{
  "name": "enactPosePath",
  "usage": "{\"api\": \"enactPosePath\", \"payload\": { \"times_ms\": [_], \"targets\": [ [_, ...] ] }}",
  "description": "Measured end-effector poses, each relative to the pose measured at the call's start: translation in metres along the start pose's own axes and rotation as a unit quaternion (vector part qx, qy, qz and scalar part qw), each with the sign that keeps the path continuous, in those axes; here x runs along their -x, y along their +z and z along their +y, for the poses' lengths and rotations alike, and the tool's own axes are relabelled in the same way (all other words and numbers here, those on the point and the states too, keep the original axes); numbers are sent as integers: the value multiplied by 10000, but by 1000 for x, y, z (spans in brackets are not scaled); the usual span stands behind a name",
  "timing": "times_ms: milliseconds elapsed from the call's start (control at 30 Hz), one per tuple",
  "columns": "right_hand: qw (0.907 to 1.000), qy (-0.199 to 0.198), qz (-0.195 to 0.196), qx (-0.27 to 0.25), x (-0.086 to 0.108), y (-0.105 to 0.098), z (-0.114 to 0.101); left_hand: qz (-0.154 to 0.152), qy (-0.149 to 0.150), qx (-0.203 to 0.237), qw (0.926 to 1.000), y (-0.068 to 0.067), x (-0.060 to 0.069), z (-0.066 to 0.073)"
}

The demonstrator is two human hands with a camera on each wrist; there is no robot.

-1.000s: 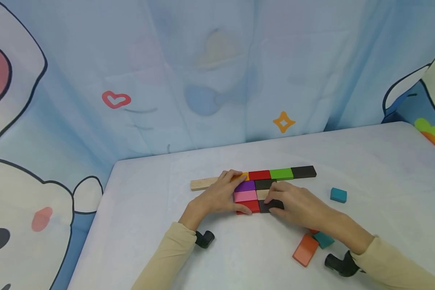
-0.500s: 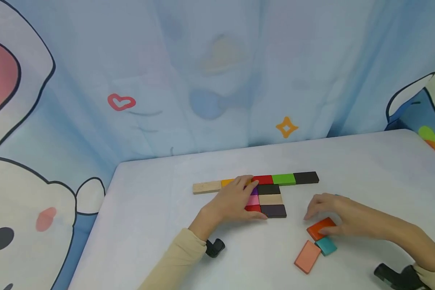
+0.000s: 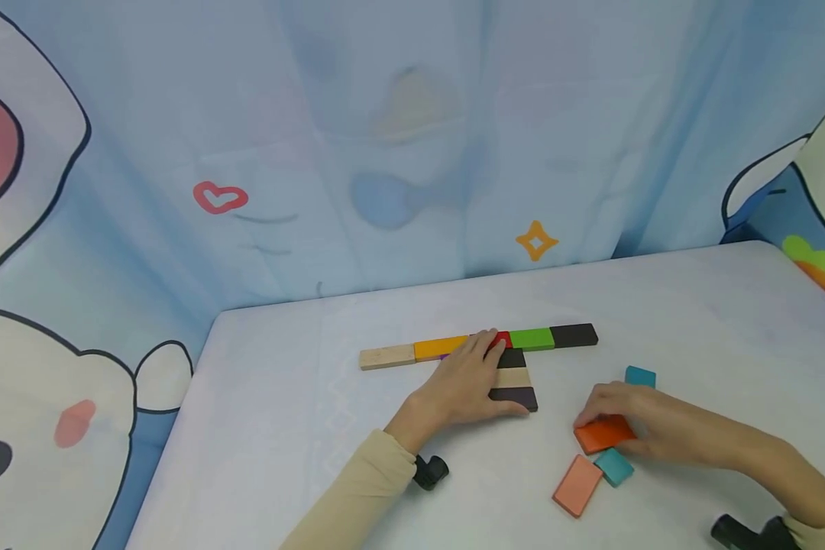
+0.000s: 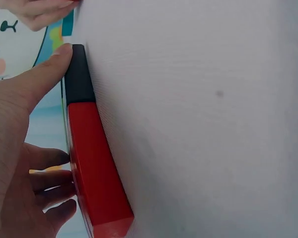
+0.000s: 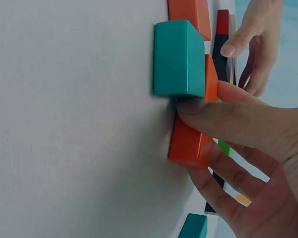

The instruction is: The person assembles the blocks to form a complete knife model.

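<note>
My right hand (image 3: pixel 635 418) pinches an orange wooden block (image 3: pixel 603 433) between thumb and fingers; the right wrist view shows the thumb (image 5: pixel 223 119) along its near side. A teal block (image 3: pixel 615 467) and a salmon block (image 3: pixel 577 486) lie close by. My left hand (image 3: pixel 462 388) rests over a flat patch of coloured blocks, hiding part of it. Its thumb touches the front black block (image 3: pixel 516 397), which adjoins a red block (image 4: pixel 97 163) in the left wrist view. A natural wood block (image 3: pixel 514 377) and another black block (image 3: pixel 512 357) lie behind.
Along the back of the patch runs a row: plain wood (image 3: pixel 387 357), yellow (image 3: pixel 440 348), red (image 3: pixel 501 340), green (image 3: pixel 532 339) and black (image 3: pixel 574 335) blocks. Another teal block (image 3: pixel 640 376) lies behind my right hand. A printed blue curtain (image 3: pixel 412 153) hangs behind the white table (image 3: pixel 282 428).
My right hand has left the front black block, moved right and taken hold of the orange block. My left hand has slid a little to the right over the patch.
</note>
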State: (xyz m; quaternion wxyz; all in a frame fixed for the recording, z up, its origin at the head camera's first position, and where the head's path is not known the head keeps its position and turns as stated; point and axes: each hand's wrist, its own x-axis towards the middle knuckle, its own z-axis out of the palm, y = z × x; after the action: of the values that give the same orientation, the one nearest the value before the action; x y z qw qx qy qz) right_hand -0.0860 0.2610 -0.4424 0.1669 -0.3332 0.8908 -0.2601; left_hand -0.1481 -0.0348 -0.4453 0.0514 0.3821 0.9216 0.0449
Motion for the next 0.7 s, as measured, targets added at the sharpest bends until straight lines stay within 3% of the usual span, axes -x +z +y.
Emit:
{"api": "enactPosePath", "payload": {
  "times_ms": [367,700],
  "targets": [
    [9999,53,-78,87,-8,-7,-6,-11,-56,183,9998,-1,-3,-2],
    [9926,-10,914,798,-40,-27,-11,-96,-88,395,9991,3,-4,-2]
  ]
}}
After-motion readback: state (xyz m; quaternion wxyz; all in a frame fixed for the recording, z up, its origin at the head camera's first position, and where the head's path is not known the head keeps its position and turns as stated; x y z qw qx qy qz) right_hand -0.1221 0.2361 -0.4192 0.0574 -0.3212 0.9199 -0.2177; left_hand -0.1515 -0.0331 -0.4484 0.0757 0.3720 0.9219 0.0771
